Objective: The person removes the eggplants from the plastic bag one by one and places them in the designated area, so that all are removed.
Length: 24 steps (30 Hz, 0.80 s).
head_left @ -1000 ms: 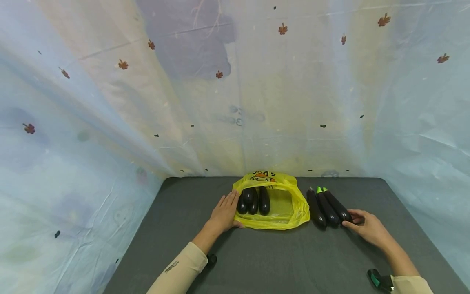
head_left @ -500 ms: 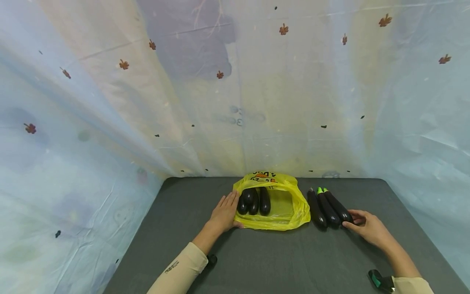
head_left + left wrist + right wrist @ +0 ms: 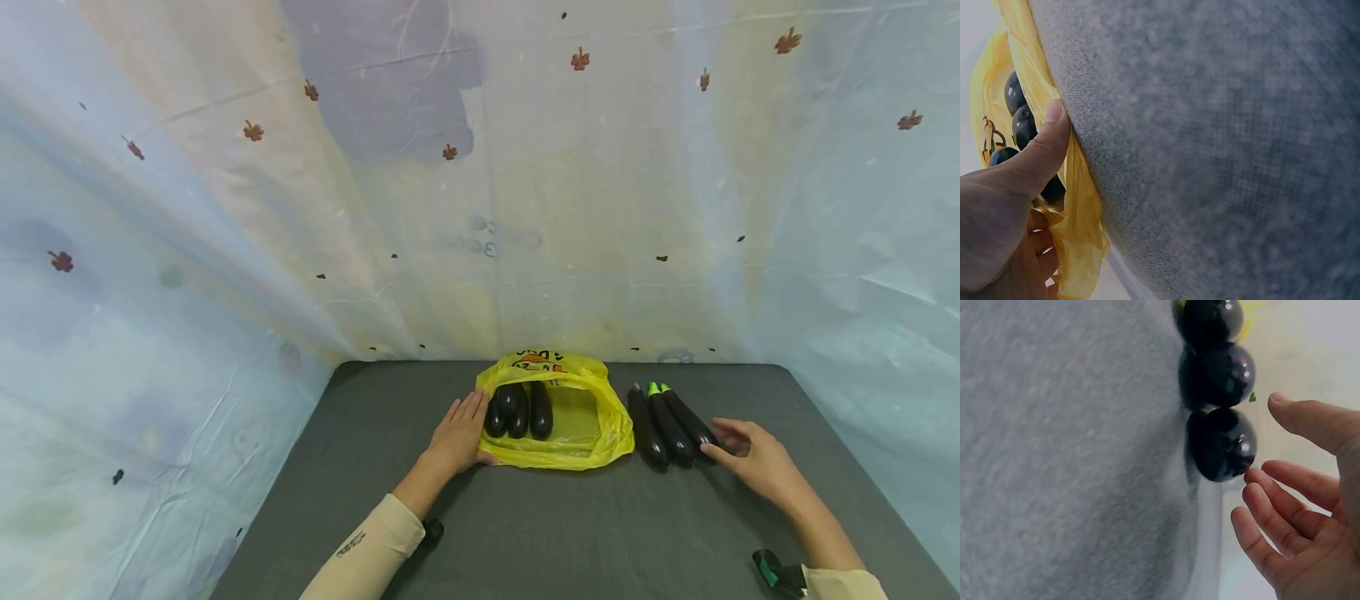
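Note:
A yellow plastic bag (image 3: pixel 570 454) lies with its mouth spread, several dark eggplants (image 3: pixel 540 410) inside at its left. My left hand (image 3: pixel 455 435) rests against the bag's left side, fingers straight. In the left wrist view the thumb (image 3: pixel 1044 150) lies over the bag's edge. To the bag's right, three eggplants (image 3: pixel 670 429) lie side by side, two with bright green stem ends. My right hand (image 3: pixel 757 458) is beside the lower end of the rightmost one. The right wrist view shows its fingers spread and loosely bent, fingertips close to that eggplant (image 3: pixel 1222 444), holding nothing.
Everything lies on a dark grey table (image 3: pixel 555 533). A pale plastic sheet (image 3: pixel 562 208) with leaf prints hangs behind the table and along its sides. Black wrist devices (image 3: pixel 776 575) sit at both cuffs.
My right hand's fingers have loosened and lifted slightly away from the rightmost eggplant's end. The left hand, the bag and the eggplants have stayed in place.

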Motion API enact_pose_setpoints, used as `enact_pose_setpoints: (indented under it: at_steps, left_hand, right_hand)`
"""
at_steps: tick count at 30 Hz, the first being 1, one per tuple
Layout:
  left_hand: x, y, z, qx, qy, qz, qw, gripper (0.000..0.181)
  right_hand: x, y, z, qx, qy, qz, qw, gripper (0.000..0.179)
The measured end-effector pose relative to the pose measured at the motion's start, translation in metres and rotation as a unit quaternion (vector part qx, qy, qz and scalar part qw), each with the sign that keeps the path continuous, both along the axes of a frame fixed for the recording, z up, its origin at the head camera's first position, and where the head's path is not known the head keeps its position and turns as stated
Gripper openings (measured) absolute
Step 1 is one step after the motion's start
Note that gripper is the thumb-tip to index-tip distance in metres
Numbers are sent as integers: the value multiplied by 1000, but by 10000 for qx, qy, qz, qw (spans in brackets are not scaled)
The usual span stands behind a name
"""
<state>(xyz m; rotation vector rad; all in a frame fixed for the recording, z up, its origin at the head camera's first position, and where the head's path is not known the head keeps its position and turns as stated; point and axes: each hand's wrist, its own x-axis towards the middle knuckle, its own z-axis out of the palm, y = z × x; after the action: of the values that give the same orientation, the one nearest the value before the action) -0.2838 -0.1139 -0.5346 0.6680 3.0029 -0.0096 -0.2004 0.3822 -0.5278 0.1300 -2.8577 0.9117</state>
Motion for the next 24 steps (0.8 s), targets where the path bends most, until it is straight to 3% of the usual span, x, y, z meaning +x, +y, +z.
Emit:
enact_pose_setpoints:
  at_steps: [12, 24]
  left_hand:
    - [0, 0, -1, -92, 10, 33, 10000, 127]
    - [0, 0, -3, -104, 5, 9, 9999, 127]
  right_hand:
    - [4, -20, 20, -36, 122, 88, 9999, 65]
    - [0, -48, 25, -86, 573, 230, 9981, 55]
